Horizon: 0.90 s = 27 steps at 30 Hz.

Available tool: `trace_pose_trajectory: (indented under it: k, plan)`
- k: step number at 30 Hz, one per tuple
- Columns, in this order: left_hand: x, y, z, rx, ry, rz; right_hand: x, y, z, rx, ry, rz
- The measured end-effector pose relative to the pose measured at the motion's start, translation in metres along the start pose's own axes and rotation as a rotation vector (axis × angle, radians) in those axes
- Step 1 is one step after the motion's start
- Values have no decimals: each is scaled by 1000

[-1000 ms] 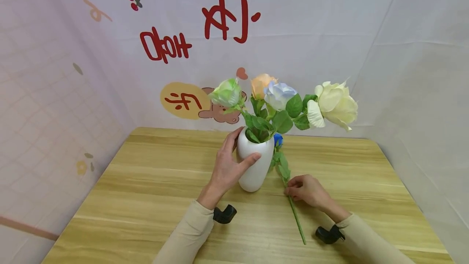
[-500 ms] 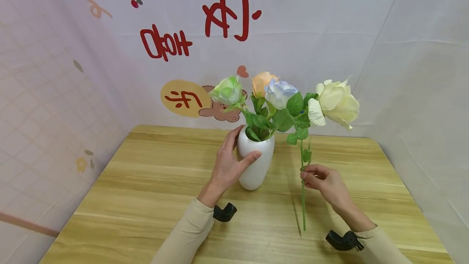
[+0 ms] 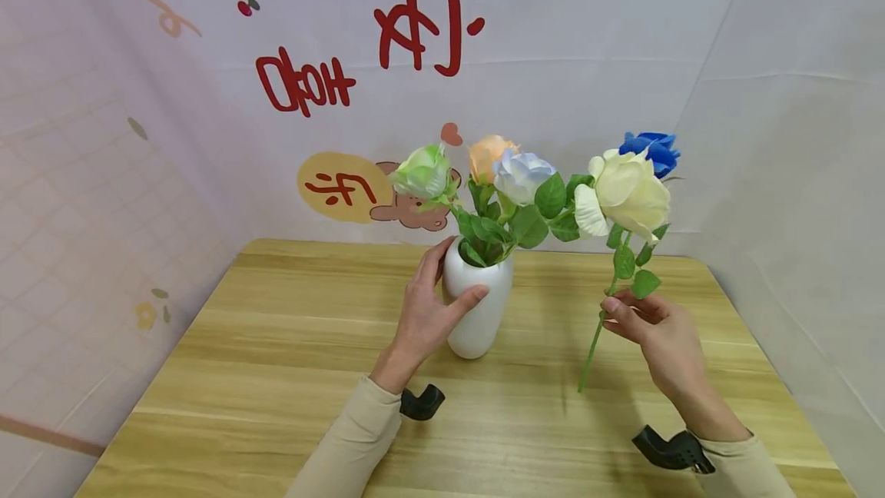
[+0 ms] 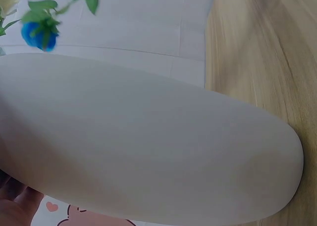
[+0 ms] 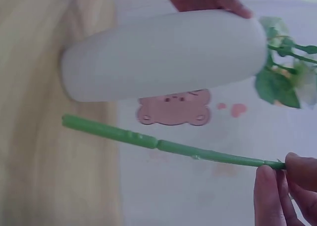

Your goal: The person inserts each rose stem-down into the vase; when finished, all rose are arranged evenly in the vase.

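My left hand (image 3: 422, 321) grips the white vase (image 3: 477, 313) around its upper side, fingers behind and thumb across the front. The vase stands upright on the table. In it are a green rose (image 3: 422, 174), an orange rose (image 3: 489, 152), a pale blue rose (image 3: 523, 177) and a cream rose (image 3: 632, 194) that leans far right. Right of the vase, my right hand (image 3: 667, 340) pinches a dark blue rose (image 3: 660, 155) by its green stem (image 5: 208, 155), thumb against fingertips. The stem's lower end points down and left, above the table; the cream bloom partly hides the blue one.
The wooden table (image 3: 276, 360) meets a pale printed backdrop (image 3: 588, 37) behind and at both sides. Black curved pieces sit at my left wrist (image 3: 422, 403) and right wrist (image 3: 671, 449).
My right hand has lifted the blue rose off the table, moving up and right, and its bloom now shows behind the cream rose. My left hand stays on the vase.
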<state>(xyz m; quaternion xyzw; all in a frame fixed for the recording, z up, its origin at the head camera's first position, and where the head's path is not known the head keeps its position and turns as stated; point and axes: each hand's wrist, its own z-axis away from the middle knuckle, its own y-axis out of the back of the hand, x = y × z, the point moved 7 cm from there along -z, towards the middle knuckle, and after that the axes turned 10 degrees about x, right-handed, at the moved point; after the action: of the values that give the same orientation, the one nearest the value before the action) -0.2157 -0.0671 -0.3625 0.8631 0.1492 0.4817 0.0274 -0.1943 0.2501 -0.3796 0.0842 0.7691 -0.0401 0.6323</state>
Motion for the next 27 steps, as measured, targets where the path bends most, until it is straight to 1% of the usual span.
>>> trace_pose_trajectory:
  k: [2,5,10,13,15,17,18,21,25,27]
  plan:
    - [0,0,0,4,-2,1,-7,4,0,16,21,-73]
    - [0,0,1,6,0,4,-18,10,0,49,57,-142]
    - [-2,-1,1,8,3,1,-34,18,2,141,107,-250]
    - [-1,0,0,13,-1,-2,-44,21,4,200,127,-355]
    - [0,1,-2,16,-3,-6,-52,21,4,224,154,-439]
    - [2,1,-3,14,-3,-6,-58,20,5,230,178,-539]
    - [2,1,-4,12,-1,-5,-61,20,5,239,195,-566]
    - [2,1,-5,10,-6,0,-72,17,6,231,258,-693]
    - [1,1,-4,17,-11,5,-86,10,6,210,305,-845]
    - [0,0,-2,13,-4,7,-93,5,8,197,321,-902]
